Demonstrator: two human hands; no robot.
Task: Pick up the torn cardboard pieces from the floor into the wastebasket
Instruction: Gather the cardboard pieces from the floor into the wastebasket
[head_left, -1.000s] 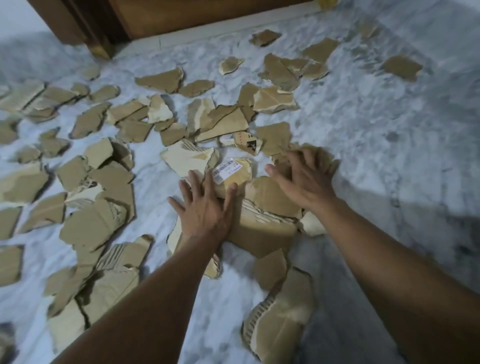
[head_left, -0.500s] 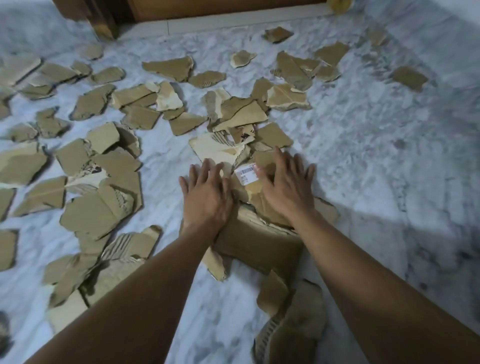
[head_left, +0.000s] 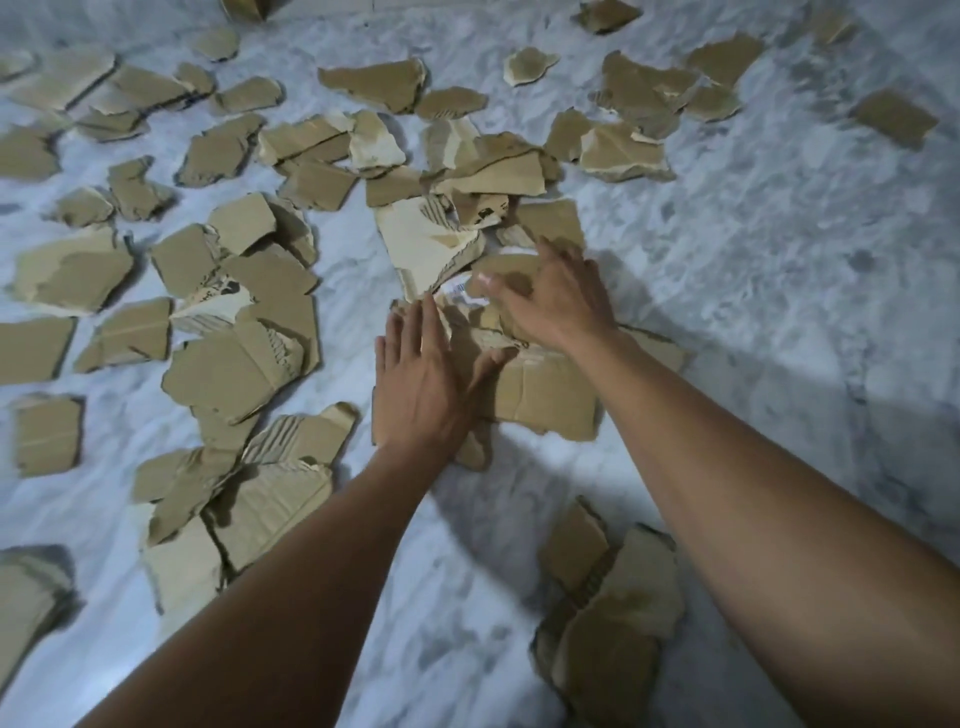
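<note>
Marble floor (head_left: 779, 312) is carrying torn cardboard pieces (head_left: 234, 364), scattered all across it. I am laying my left hand (head_left: 421, 384) flat, fingers straight, on the central heap's (head_left: 545, 395) near-left edge. I am pressing my right hand (head_left: 556, 306), fingers spread, on its far side, beside a white-labelled scrap (head_left: 460, 290).

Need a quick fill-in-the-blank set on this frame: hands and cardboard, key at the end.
1. The left hand and right hand both press on a heap of torn ____ pieces.
2. Most of the scattered pieces lie on the person's ____ side.
3. The white printed label shows beside the ____ hand's thumb.

Missing words: cardboard; left; right.
</note>
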